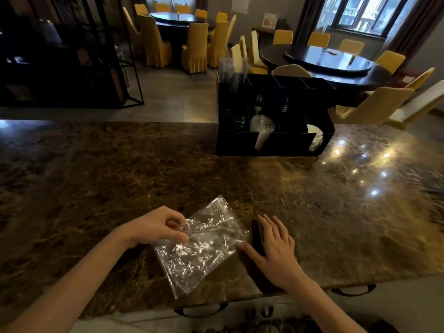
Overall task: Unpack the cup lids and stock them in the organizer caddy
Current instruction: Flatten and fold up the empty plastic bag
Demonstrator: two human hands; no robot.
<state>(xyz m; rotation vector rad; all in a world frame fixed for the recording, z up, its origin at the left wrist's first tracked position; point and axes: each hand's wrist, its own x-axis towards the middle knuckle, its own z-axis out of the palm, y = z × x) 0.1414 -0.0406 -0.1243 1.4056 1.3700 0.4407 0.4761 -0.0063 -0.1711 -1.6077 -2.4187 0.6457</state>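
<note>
Bag [200, 246]: clear plastic, crinkled and flat, lying on the counter [108, 169] near its front edge, between my two hands. I cannot make out any lids inside it.

Left hand [158, 225]: fingers curled, thumb and fingertips pinched shut on the bag's left edge, lifting a small fold of plastic.

Right hand [274, 246]: open, fingers spread and flat, palm down just right of the bag; the thumb tip touches the bag's right edge. A dark patch lies under the fingers; I cannot tell whether it is an item or a shadow.

Caddy [274, 138]: black, with several compartments, standing at the counter's far edge, well apart from the bag. One front slot holds a stack of clear cups [262, 131] tilted toward me. The right-hand slot holds white lids [315, 138] stacked on edge. The left front slot holds something dark and ringed that I cannot identify. A clear sleeve [231, 70] stands upright in the back left corner.

Counter: brown veined marble, glossy, with bright light spots at right. Black drawer handles [200, 310] show below its front edge.

Beyond: round dark tables [329, 61] ringed with yellow-covered chairs [194, 48], a black shelf frame [72, 51] at left, a window [365, 13] at upper right.
</note>
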